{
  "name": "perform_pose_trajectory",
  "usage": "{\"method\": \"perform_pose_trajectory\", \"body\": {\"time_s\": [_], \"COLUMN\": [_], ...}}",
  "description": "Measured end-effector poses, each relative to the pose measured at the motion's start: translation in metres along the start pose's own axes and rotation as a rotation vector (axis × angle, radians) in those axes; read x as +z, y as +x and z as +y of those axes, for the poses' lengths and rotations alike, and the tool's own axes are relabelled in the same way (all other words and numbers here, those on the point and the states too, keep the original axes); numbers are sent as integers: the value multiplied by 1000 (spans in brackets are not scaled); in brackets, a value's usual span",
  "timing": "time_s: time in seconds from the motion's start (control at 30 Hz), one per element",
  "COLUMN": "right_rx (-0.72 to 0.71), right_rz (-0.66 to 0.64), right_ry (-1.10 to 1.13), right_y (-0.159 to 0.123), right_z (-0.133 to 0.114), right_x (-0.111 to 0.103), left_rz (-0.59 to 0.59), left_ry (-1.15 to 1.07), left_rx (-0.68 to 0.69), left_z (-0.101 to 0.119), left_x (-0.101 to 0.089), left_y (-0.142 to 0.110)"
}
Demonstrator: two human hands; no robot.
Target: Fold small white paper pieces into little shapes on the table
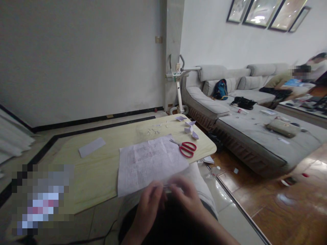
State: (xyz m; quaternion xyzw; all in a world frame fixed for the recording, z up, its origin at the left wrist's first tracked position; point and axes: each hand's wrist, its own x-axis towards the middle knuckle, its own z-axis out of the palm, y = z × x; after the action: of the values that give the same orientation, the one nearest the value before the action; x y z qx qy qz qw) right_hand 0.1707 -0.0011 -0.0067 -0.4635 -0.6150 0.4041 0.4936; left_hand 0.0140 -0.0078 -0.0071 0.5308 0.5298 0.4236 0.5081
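Note:
Close together over my lap, just past the table's near edge, are my left hand (151, 199) and my right hand (186, 194). Both have bent, closed fingers, with the fingertips meeting; the right is blurred by motion. Something small and pale seems to be between them, but I cannot make it out. Beyond them a large creased sheet of printed paper (148, 166) lies on the pale yellow table (99, 177). Red-handled scissors (187, 149) rest at the sheet's right side, blades partly over it. Several small folded paper pieces (189, 130) sit near the table's far right corner.
A folded white paper strip (92, 147) and small paper scraps (153, 130) are on the table. A blurred-out patch covers its near left. To the right stands a grey sofa (255, 143) with bags; a person (278, 83) sits farther back. An exercise machine (178, 92) stands behind.

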Motion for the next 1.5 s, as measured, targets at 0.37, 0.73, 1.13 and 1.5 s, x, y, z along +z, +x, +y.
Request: {"method": "perform_pose_trajectory", "body": {"time_s": [0.37, 0.73, 1.13, 1.5], "right_rx": [202, 346, 148, 12], "right_rz": [49, -58, -177, -181], "right_ry": [158, 265, -114, -271], "right_y": [6, 11, 10, 3], "right_z": [-9, 0, 0, -6], "right_x": [-2, -5, -11, -9], "left_rz": [-100, -70, -71, -42], "left_ry": [126, 167, 141, 160], "left_rx": [92, 77, 79, 55], "left_z": [4, 3, 6, -2], "left_x": [0, -2, -3, -8], "left_y": [-2, 2, 2, 4]}}
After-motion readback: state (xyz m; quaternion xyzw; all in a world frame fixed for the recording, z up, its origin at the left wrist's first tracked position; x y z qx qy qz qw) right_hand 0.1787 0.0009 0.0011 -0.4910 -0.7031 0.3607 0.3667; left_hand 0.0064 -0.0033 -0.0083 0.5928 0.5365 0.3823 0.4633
